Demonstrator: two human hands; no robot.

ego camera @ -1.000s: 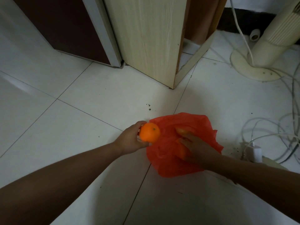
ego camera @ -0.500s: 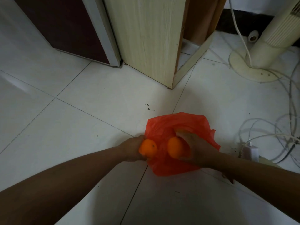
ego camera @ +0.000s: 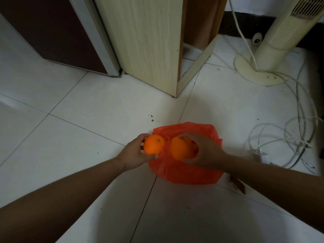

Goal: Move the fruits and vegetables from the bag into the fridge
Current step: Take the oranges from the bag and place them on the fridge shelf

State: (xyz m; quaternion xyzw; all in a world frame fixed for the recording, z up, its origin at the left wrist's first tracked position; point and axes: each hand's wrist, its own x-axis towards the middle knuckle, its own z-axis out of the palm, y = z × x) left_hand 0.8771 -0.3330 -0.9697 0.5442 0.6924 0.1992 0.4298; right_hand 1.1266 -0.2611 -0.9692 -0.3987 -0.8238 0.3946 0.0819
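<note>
We are reaching down to the red plastic bag (ego camera: pixel 184 172) on the white tiled floor (ego camera: pixel 87 111) and taking fruit out of it, one orange in each hand. Our left hand (ego camera: pixel 135 151) is curling its fingers and thumb round the smaller orange (ego camera: pixel 154 144), holding it at the bag's left edge. Our right hand (ego camera: pixel 205 151) is gripping the larger orange (ego camera: pixel 178 149) from above and from the right, over the middle of the bag. The two fruits are sitting side by side, nearly touching. To do this step well, we are judging that both grips should be wrapping well round the fruit rather than pinching at the tips, since round, smooth skin is likely to roll out of a light hold. The right hand should also be coming clear of the thin plastic so the bag is not dragging up with it. The dark maroon door (ego camera: pixel 52 28) with the grey edge at upper left is probably the fridge. It is looking shut from here, so one hand may be needing to free itself first. Both oranges are looking bright, firm and unblemished, the left one showing a small green stem scar on top. More orange colour is showing behind the right fingers, but we cannot tell whether that is another fruit or the bag.
</note>
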